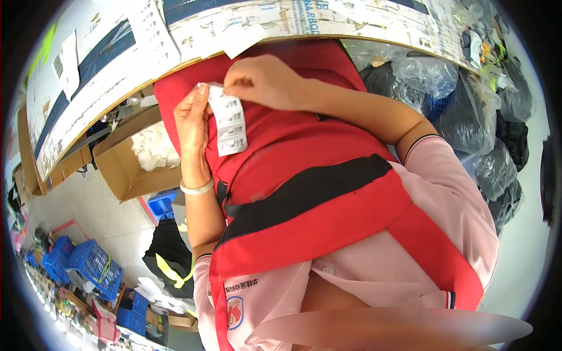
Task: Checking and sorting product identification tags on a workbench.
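A strip of white printed labels (232, 126) hangs in front of the red apron, its lower end free. My left hand (193, 114) is closed on the strip's upper left edge, thumb on top. At the strip's upper right, my right hand (263, 82) has its thumb and fingers pinched together on the edge. Its curled fingers hide whether a single label is between the tips. Both hands are over my lap, just below the table edge.
A worn white table (234, 32) with paper sheets crosses the top. Below it at left stands a cardboard box (126, 169) holding crumpled white paper. Blue plastic baskets (96, 266) stand on the floor at lower left. Bagged dark goods (468, 114) are piled at right.
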The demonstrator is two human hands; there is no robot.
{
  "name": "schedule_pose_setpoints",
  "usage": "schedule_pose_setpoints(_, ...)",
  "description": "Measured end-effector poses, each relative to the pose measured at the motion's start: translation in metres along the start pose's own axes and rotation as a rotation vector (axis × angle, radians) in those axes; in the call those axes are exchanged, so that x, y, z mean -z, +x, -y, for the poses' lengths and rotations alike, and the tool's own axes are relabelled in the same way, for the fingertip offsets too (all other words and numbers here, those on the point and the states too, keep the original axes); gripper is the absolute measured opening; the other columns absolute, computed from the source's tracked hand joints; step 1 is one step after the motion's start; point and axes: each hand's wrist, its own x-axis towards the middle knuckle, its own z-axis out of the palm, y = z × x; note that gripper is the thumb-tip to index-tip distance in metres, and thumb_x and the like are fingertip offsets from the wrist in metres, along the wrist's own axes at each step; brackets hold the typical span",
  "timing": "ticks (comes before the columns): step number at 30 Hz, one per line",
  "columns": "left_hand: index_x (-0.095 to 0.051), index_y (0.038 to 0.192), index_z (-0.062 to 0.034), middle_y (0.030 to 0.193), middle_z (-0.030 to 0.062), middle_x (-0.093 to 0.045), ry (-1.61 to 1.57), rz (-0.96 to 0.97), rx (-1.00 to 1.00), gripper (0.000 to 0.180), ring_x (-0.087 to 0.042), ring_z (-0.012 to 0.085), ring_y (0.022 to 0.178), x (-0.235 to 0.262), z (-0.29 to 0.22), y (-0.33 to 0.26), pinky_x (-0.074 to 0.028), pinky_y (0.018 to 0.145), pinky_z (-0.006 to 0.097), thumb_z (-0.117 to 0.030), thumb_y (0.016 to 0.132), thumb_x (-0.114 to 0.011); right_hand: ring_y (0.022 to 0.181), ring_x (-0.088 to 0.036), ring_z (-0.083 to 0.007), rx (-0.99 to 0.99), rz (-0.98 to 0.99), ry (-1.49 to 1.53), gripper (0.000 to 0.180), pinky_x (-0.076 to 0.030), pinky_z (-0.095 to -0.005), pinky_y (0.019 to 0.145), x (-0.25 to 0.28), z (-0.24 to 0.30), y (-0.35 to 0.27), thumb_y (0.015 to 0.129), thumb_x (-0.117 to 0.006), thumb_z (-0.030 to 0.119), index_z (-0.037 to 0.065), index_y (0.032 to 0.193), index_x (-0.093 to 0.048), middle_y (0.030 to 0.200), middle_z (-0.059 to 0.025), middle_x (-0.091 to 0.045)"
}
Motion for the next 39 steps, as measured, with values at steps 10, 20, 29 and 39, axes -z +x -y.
schedule_pose_setpoints(10,-0.066,0.094,0.0066,0.086,0.0126,-0.068,-0.137,-0.047,0.092,0.028,-0.065,0.0167,0.073,0.004,0.002,0.014,-0.053,0.068,0.027,-0.019,0.095,-0.055,0.078,-0.062,-0.0130,-0.168,-0.181,-0.100,0.023,-0.049,-0.0254,0.071,0.053,0.014,-0.003,0.087,-0.065,0.023,0.010,0.106,-0.064,0.101,-0.0042,-0.066)
schedule_pose_setpoints(20,-0.066,0.094,0.0068,0.086,0.0123,-0.068,-0.122,-0.038,0.103,0.029,-0.064,0.0161,0.073,0.002,0.002,0.014,-0.053,0.068,0.027,-0.021,0.095,-0.056,0.099,-0.057,-0.0307,0.094,-0.194,-0.242,0.053,-0.046,-0.0373,0.087,0.077,-0.028,0.001,0.086,-0.060,0.006,0.007,0.135,-0.041,0.109,-0.0144,-0.062)
schedule_pose_setpoints(29,-0.066,0.094,0.0068,0.086,0.0126,-0.068,-0.137,-0.044,0.107,0.029,-0.065,0.0166,0.073,0.006,0.005,0.014,-0.053,0.068,0.028,-0.020,0.095,-0.056,0.105,-0.053,-0.0320,0.068,-0.113,-0.392,0.045,-0.042,-0.0402,0.092,0.077,-0.020,0.000,0.088,-0.058,0.016,0.006,0.131,-0.047,0.112,-0.0145,-0.060)
schedule_pose_setpoints(39,-0.065,0.094,0.0068,0.083,0.0112,-0.068,-0.089,-0.042,0.117,0.030,-0.064,0.0153,0.070,0.003,0.002,0.017,-0.053,0.066,0.027,-0.021,0.095,-0.055,0.104,-0.054,-0.0298,0.385,-0.411,-0.437,0.048,-0.041,-0.0394,0.093,0.077,-0.060,-0.024,0.080,-0.068,0.014,0.007,0.125,-0.053,0.118,-0.0098,-0.059)
